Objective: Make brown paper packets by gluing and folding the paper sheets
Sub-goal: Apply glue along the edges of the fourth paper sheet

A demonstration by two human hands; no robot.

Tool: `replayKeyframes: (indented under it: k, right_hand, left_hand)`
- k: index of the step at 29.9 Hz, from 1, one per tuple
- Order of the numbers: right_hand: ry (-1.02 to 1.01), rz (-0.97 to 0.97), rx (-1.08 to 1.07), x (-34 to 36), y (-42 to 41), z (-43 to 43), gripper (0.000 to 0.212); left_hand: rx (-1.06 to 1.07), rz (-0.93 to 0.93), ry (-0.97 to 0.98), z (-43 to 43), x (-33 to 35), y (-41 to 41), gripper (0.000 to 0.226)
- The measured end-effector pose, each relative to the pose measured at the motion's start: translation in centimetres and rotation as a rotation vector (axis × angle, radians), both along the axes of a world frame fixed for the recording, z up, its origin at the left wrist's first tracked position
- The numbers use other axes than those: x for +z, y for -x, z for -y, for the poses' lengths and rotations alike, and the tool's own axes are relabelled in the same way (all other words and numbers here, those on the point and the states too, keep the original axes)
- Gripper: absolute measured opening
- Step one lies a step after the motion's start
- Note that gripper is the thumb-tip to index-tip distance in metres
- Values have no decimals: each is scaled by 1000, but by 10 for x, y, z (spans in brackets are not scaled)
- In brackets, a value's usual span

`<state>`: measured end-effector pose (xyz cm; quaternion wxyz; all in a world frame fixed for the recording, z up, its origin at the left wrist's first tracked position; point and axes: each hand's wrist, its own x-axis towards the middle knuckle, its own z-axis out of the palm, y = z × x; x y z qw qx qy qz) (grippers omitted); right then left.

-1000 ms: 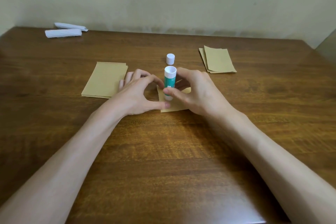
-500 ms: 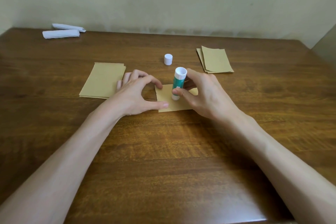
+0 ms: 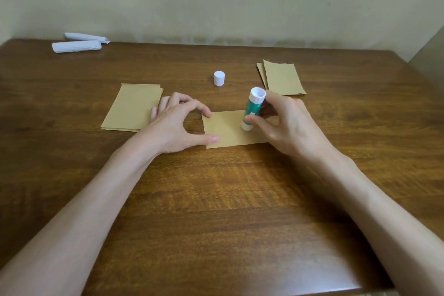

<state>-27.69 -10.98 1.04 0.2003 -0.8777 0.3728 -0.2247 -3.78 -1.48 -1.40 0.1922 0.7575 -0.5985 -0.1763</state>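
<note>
At the middle of the counter (image 3: 216, 199), a brown paper sheet (image 3: 225, 131) is lying flat, and both hands are working on it. The left hand (image 3: 175, 127) is arching over the sheet's left edge, its thumb and forefinger spread wide apart and pressing one on each left corner, apparently so that the paper is not sliding under the glue. The right hand (image 3: 288, 125) is holding the glue stick (image 3: 253, 109), fingers (image 3: 252, 120) wrapped narrowly round the green barrel, tilting it so that its lower end is touching the sheet's right part. It looks as though glue is being laid on there before folding.

The white cap (image 3: 219, 78) is standing just beyond the sheet, off the stick and within easy reach. A stack of plain sheets (image 3: 132, 107) is waiting beside the left hand, likely the supply. A smaller pile (image 3: 282, 78) is lying beyond the right hand, probably finished packets. Two white rolls (image 3: 77, 46) are sitting at the far left corner, well apart.
</note>
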Motion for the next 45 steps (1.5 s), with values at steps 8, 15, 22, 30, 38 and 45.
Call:
replayKeyframes:
  k: [8, 15, 22, 30, 38, 45]
  right_hand:
    - [-15, -12, -46, 5, 12, 2, 28]
    - [-2, -14, -83, 5, 15, 2, 27]
    - [-18, -29, -103, 5, 17, 4, 28]
    - [-60, 160, -113, 4, 26, 6, 29]
    - [-124, 336, -31, 17, 6, 8, 28]
    - [-132, 137, 146, 2, -40, -5, 38]
  left_hand:
    - [-11, -5, 6, 0, 0, -1, 53]
    - [-13, -3, 5, 0, 1, -1, 54]
    - [-13, 0, 5, 0, 0, 0, 53]
    - [-10, -6, 6, 0, 1, 1, 54]
    - [-7, -10, -2, 0, 1, 0, 53]
    - [-7, 3, -18, -1, 4, 2, 52]
